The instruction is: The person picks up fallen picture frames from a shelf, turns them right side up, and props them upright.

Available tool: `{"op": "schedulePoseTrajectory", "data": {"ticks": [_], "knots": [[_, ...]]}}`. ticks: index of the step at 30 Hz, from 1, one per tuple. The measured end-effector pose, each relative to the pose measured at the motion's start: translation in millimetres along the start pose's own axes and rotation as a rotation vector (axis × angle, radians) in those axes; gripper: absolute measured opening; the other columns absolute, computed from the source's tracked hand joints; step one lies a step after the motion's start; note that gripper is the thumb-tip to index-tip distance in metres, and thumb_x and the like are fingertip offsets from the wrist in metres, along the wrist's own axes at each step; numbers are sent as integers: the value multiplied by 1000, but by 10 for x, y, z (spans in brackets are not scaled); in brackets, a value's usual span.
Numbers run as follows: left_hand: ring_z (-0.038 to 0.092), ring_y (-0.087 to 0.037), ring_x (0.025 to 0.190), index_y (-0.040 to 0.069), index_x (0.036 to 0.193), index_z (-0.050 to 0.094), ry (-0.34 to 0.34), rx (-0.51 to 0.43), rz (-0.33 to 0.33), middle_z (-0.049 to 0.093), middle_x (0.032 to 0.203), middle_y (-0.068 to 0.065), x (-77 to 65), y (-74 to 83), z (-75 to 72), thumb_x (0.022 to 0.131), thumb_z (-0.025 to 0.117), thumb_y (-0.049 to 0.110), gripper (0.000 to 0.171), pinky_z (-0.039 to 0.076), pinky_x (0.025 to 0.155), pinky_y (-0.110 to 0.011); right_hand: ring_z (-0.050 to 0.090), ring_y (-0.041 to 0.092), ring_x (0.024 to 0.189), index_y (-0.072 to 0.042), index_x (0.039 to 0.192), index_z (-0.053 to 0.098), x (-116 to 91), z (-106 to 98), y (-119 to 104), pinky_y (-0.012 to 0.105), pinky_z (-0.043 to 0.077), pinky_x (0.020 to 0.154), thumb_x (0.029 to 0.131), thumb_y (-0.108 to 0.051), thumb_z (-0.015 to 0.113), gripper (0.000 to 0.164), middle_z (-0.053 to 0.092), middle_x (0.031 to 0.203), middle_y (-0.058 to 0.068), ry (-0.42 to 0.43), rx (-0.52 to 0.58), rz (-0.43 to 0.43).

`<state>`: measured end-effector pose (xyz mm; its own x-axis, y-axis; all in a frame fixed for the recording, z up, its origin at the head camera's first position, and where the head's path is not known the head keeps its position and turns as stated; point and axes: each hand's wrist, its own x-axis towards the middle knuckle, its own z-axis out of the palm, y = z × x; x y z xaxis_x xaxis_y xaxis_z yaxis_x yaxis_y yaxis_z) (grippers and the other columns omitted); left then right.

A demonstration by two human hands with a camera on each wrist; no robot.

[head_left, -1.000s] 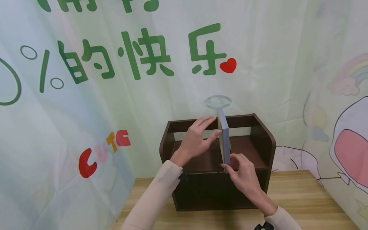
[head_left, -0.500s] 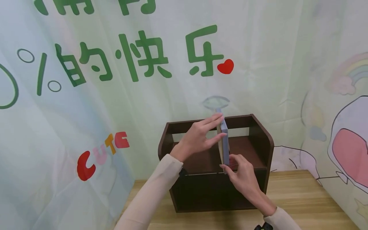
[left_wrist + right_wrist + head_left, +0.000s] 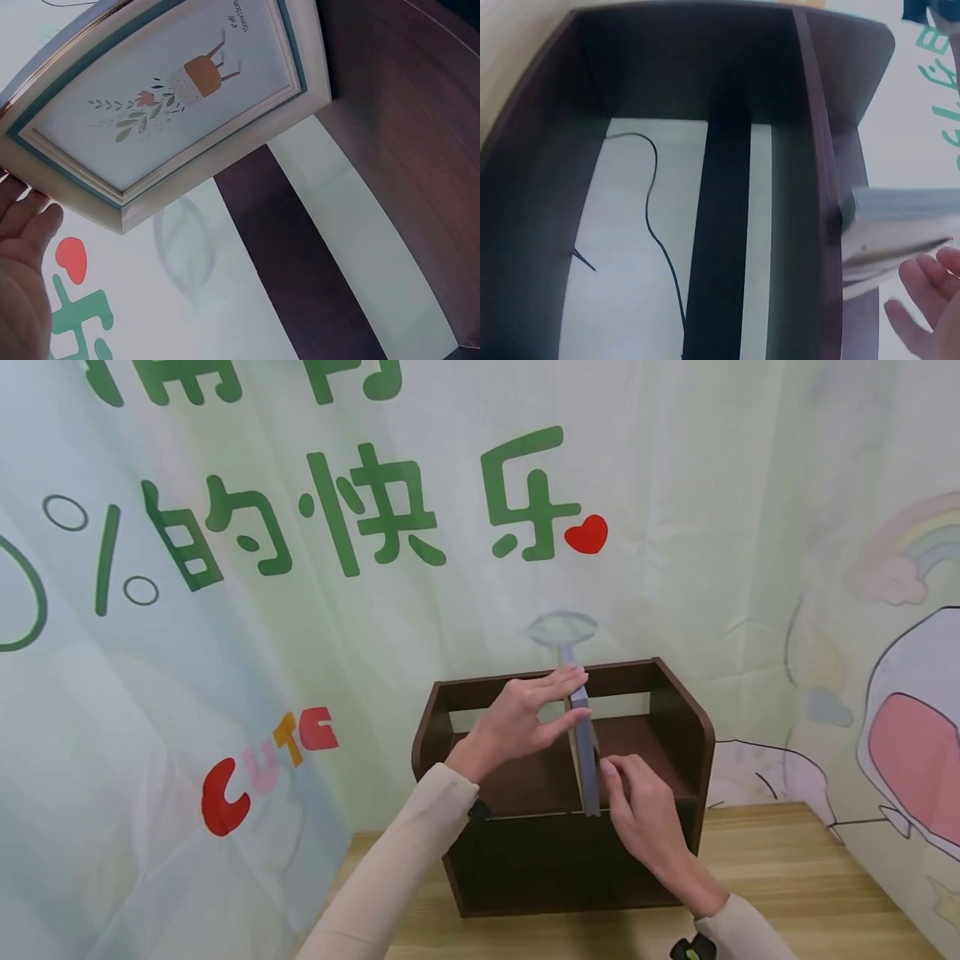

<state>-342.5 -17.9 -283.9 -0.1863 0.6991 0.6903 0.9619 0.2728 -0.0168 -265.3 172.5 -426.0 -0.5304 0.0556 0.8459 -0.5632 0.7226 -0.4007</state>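
Observation:
A picture frame (image 3: 161, 112) with a pale blue-grey edge stands on edge on the upper shelf of a dark brown desk shelf (image 3: 570, 864). Its front, with a printed plant and chair, faces the left wrist camera. My left hand (image 3: 517, 718) holds the frame's upper near corner, fingers over the top edge and thumb against the near edge. To the right of the frame is my right hand (image 3: 645, 806), its fingertips close to the frame's back side, where a dark strip shows. The right wrist view shows those right fingers (image 3: 930, 281) loosely bent beside the frame.
The desk shelf stands on a wood-grain table (image 3: 787, 860), against a printed curtain (image 3: 390, 635) with green characters. Its raised side panel (image 3: 682, 727) rises right of my right hand. A back rail (image 3: 615, 677) runs behind the frame.
My left hand has moved right and onto the frame's top corner. My right hand has let go of the lower near corner and shifted right, beside the back. The frame tilts slightly more.

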Motion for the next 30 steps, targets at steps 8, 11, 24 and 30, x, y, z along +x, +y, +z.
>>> {"op": "schedulePoseTrajectory", "data": {"ticks": [8, 11, 24, 30], "knots": [[62, -27, 138, -1, 139, 67, 25, -30, -3, 67, 142, -17, 28, -7, 24, 94, 80, 20, 51, 50, 114, -32, 76, 28, 76, 4, 106, 74, 245, 88, 202, 45, 65, 69, 86, 2, 83, 22, 77, 94, 18, -28, -130, -53], [62, -27, 139, -1, 139, 67, 27, -39, -5, 67, 143, -17, 45, 9, 53, 94, 80, 20, 51, 49, 115, -31, 76, 29, 74, 4, 106, 75, 268, 148, 249, 45, 65, 68, 87, 0, 83, 22, 78, 93, 19, -39, -163, -49], [59, -26, 142, 0, 140, 66, 26, -67, -22, 66, 144, -17, 158, 57, 233, 97, 77, 20, 49, 47, 118, -30, 77, 32, 74, 5, 105, 78, 249, 119, 413, 46, 64, 65, 85, 5, 82, 20, 79, 92, 19, 50, -242, -107], [55, -26, 146, 1, 142, 64, -20, -79, -27, 65, 147, -16, 299, 116, 343, 98, 75, 21, 49, 43, 121, -29, 77, 34, 74, 6, 106, 78, 218, 24, 491, 46, 64, 63, 83, 8, 81, 24, 78, 92, 21, 65, -285, -126]]}}
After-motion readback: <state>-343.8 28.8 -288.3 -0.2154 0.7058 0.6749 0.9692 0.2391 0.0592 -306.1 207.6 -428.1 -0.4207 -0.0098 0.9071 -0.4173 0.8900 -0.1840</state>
